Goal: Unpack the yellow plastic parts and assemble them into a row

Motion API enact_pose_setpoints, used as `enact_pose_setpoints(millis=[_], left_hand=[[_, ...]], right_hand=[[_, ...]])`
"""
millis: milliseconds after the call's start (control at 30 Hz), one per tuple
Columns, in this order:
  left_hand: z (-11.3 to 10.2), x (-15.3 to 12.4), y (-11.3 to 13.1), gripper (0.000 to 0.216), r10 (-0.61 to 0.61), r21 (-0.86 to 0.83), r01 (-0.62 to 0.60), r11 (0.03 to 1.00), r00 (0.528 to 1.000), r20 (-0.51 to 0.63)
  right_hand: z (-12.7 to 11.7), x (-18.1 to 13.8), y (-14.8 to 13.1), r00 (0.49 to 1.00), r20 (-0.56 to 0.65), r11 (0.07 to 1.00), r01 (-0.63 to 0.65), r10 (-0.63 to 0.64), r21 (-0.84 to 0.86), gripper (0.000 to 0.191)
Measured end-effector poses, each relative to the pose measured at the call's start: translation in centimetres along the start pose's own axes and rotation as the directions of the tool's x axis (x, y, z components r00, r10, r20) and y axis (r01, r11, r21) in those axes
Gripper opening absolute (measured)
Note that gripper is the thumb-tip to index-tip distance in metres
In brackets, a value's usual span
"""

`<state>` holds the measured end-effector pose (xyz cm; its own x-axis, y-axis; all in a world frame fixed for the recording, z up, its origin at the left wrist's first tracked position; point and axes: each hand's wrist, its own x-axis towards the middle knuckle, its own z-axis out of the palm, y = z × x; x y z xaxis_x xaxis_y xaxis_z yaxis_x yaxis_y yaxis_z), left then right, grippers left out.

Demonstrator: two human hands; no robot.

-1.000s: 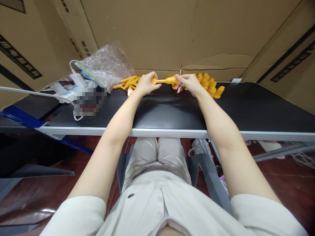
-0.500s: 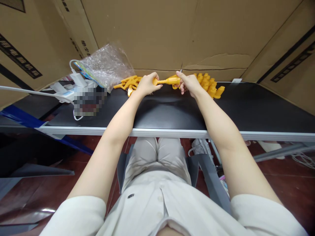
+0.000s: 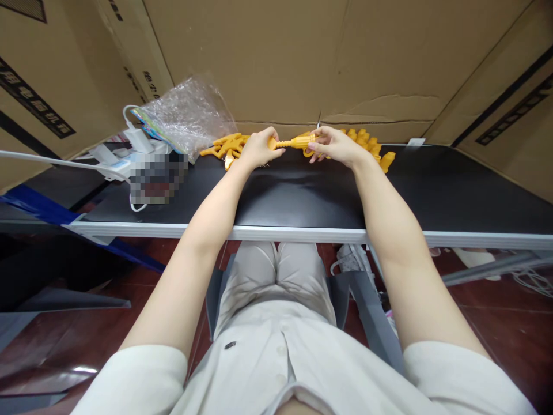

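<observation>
A yellow plastic piece with a thin ribbed shaft and a wider barrel lies level between my two hands above the far side of the table. My left hand is closed around its left end. The thumb and fingers of my right hand pinch the wide right end, where a small ring hangs below the barrel. Branching yellow plastic parts lie just left of my left hand. Several yellow tube-shaped parts stand in a cluster behind my right hand, which partly hides them.
A clear plastic bag leans at the back left, near a white power strip with plugged-in chargers and a cable. A blurred-out object sits before it. Cardboard walls enclose the black table, whose metal edge faces me.
My right hand has turned and shifted slightly right, its index finger drawn back onto the barrel's end. My left hand and the yellow piece stay nearly in place.
</observation>
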<state>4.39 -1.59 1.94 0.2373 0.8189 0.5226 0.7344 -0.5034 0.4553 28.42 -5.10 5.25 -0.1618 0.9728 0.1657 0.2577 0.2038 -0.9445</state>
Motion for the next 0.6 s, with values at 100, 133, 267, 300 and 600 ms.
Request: enact_pose_setpoints(millis=[100, 133, 267, 300, 600], left_hand=[[-0.11, -0.14, 0.24, 0.026, 0.009, 0.021, -0.009, 1.0, 1.0, 0.012], [-0.14, -0.17, 0.32, 0.027, 0.013, 0.024, -0.014, 1.0, 1.0, 0.014], [-0.23, -0.29, 0.64, 0.027, 0.016, 0.028, -0.017, 0.999, 1.0, 0.014], [-0.26, -0.31, 0.71, 0.026, 0.017, 0.025, -0.017, 1.0, 1.0, 0.012], [-0.16, -0.3, 0.73, 0.027, 0.014, -0.007, -0.014, 1.0, 1.0, 0.017]], right_hand=[[0.35, 0.41, 0.22, 0.999, -0.027, 0.999, -0.037, 0.037, -0.025, 0.036], [0.5, 0.54, 0.29, 0.998, -0.039, 0.998, -0.055, 0.053, -0.039, 0.042], [0.9, 0.88, 0.48, 0.994, -0.072, 0.993, -0.092, 0.087, -0.074, 0.057], [0.94, 0.91, 0.5, 0.993, -0.08, 0.994, -0.093, 0.088, -0.063, 0.058], [0.73, 1.03, 0.65, 0.994, -0.08, 0.995, -0.077, 0.073, -0.058, 0.057]])
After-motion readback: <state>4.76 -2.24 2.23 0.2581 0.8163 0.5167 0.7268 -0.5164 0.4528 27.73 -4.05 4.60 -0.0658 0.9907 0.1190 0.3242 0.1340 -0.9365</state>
